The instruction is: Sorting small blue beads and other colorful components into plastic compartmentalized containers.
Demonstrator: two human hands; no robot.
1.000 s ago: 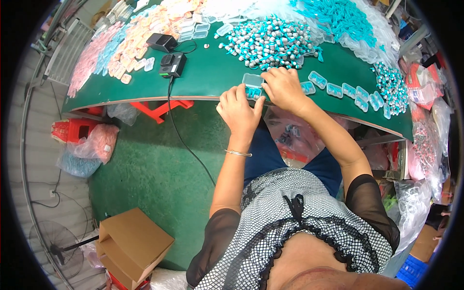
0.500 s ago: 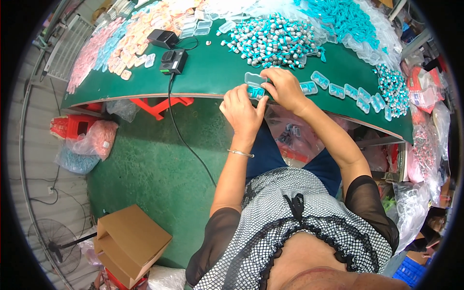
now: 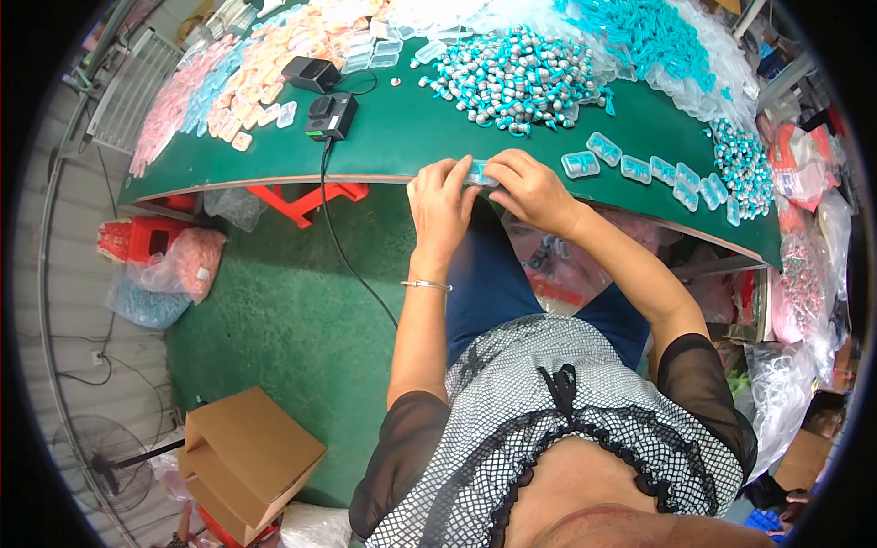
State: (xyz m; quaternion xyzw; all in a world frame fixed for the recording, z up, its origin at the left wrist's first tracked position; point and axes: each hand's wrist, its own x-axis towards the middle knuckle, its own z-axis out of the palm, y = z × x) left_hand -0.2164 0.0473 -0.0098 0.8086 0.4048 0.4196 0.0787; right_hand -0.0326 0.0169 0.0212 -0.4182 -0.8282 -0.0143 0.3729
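Observation:
At the table's near edge, a small clear plastic case (image 3: 481,173) with teal pieces inside is pinched between my two hands. My left hand (image 3: 438,203) grips its left end, thumb below and fingers above. My right hand (image 3: 534,190) closes on its right end. The lid looks shut down, though my fingers partly cover it. Just right of my right hand lie several similar filled cases, among them one case (image 3: 580,164) nearest to it and another case (image 3: 604,147) behind. A heap of small silver-and-teal pieces (image 3: 521,78) spreads beyond my hands.
A pile of teal plastic parts (image 3: 653,41) lies at the far right of the green table (image 3: 393,137). Peach cases (image 3: 265,68) and a black charger (image 3: 331,116) with a cable are at left. An opened cardboard box (image 3: 251,457) stands on the floor.
The case's lid stood raised before and is now down over the teal pieces. Both hands have shifted slightly, the left one leftward, and the case has come nearer the table edge.

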